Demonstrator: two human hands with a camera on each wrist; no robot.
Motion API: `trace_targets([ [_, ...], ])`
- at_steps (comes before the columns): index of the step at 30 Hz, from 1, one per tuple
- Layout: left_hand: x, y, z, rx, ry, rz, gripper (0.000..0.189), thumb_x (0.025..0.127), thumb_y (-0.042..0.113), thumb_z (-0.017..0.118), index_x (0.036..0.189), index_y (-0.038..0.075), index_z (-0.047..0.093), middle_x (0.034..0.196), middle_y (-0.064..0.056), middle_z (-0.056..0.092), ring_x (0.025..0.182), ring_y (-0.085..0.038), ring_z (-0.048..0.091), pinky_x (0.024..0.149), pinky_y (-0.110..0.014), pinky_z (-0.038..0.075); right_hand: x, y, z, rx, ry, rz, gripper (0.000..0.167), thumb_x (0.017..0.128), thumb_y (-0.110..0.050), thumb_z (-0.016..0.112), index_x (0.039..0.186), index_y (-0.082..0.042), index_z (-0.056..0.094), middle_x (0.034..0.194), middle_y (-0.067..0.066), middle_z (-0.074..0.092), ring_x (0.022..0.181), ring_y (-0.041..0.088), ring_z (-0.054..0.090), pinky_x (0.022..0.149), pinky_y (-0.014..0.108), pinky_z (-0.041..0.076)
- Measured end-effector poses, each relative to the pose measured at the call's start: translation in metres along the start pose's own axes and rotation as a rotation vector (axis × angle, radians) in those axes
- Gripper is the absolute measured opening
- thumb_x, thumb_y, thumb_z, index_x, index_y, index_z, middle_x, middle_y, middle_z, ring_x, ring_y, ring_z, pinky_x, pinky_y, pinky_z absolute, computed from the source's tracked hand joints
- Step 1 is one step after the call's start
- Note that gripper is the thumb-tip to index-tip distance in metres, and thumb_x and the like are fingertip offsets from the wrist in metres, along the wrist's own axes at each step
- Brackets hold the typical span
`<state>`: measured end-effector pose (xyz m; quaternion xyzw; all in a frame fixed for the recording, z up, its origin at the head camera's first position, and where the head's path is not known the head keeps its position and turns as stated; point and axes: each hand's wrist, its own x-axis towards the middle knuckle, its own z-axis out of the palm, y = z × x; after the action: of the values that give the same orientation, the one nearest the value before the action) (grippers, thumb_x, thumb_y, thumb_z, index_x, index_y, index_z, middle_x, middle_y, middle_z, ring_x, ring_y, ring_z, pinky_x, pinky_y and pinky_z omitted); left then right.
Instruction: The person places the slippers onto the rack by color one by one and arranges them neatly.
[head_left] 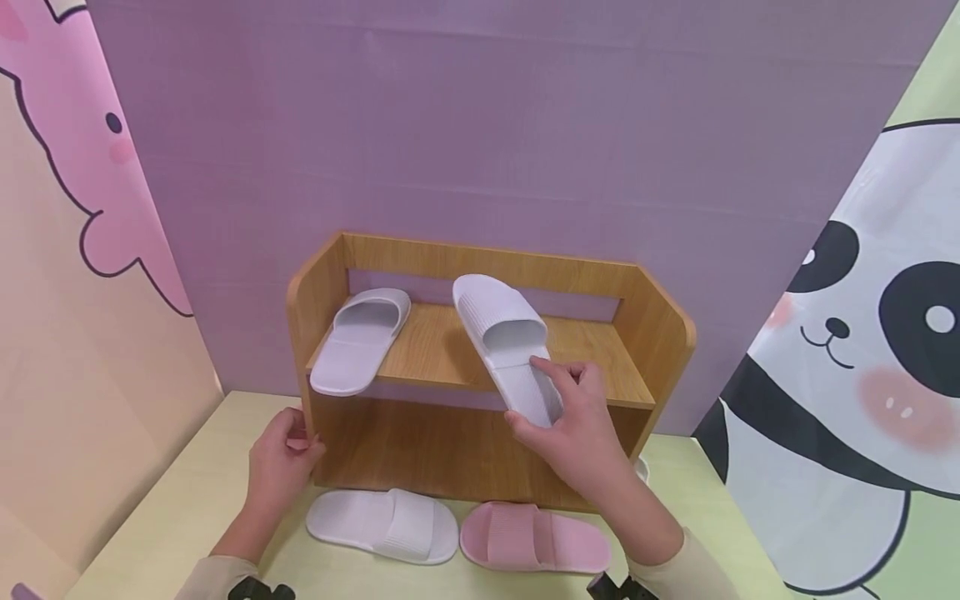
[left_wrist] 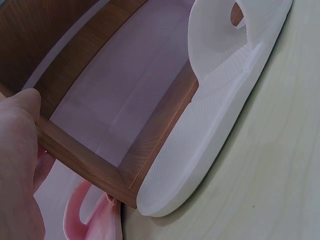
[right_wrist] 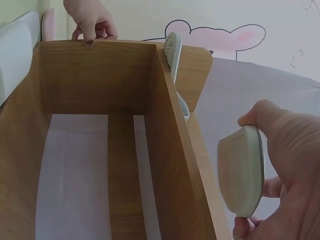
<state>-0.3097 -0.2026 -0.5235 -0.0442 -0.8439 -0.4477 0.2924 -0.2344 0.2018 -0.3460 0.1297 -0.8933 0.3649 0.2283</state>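
Your right hand (head_left: 573, 425) pinched the slipper (head_left: 498, 321) by its heel edges, above the shelf (head_left: 430, 346), not touching it; your left hand (head_left: 279, 458) gripped the rack (head_left: 491, 257) by its side. An even pinch likely served best, clear of the shelved slipper (head_left: 362, 342)

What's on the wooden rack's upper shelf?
One white slipper rests near the left end of the upper shelf. In the head view, the right hand and its held slipper hide parts farther right; what lies behind them can't be seen.
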Motion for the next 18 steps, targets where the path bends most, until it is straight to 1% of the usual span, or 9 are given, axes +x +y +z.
trace_targets([
  [3, 0.001, 0.0, 0.001, 0.006, 0.002, -0.002, 0.03, 0.09, -0.004, 0.08, 0.113, 0.007, 0.065, 0.107, -0.012, 0.073, 0.092, -0.03, 0.074, 0.075, -0.022, 0.059, 0.008, -0.007, 0.003, -0.033, -0.03, 0.02, 0.072, 0.087, -0.032, 0.092, 0.152, -0.015, 0.063, 0.138, 0.018, 0.044, 0.127, 0.037, 0.047, 0.093, 0.057, 0.06],
  [8, 0.001, -0.002, 0.0, 0.018, 0.005, 0.007, 0.03, 0.09, -0.003, 0.08, 0.113, 0.008, 0.065, 0.106, -0.011, 0.073, 0.091, -0.03, 0.074, 0.074, -0.025, 0.061, 0.02, -0.014, 0.011, -0.078, -0.059, 0.005, 0.07, 0.087, -0.033, 0.09, 0.15, -0.012, 0.066, 0.133, 0.02, 0.047, 0.125, 0.038, 0.048, 0.089, 0.053, 0.058],
  [12, 0.002, -0.003, 0.001, 0.015, 0.004, 0.008, 0.03, 0.09, -0.003, 0.08, 0.114, 0.007, 0.065, 0.106, -0.011, 0.073, 0.091, -0.03, 0.073, 0.073, -0.025, 0.06, 0.031, -0.017, 0.018, -0.113, -0.092, 0.0, 0.07, 0.087, -0.035, 0.089, 0.148, -0.011, 0.067, 0.131, 0.019, 0.048, 0.124, 0.036, 0.046, 0.088, 0.048, 0.055],
  [18, 0.002, -0.002, 0.001, 0.02, -0.006, -0.006, 0.032, 0.09, -0.003, 0.081, 0.116, 0.007, 0.065, 0.108, -0.012, 0.073, 0.092, -0.029, 0.073, 0.075, -0.025, 0.06, 0.044, -0.022, 0.025, -0.149, -0.12, 0.011, 0.071, 0.088, -0.04, 0.087, 0.149, -0.01, 0.067, 0.13, 0.019, 0.048, 0.124, 0.035, 0.044, 0.086, 0.044, 0.05],
])
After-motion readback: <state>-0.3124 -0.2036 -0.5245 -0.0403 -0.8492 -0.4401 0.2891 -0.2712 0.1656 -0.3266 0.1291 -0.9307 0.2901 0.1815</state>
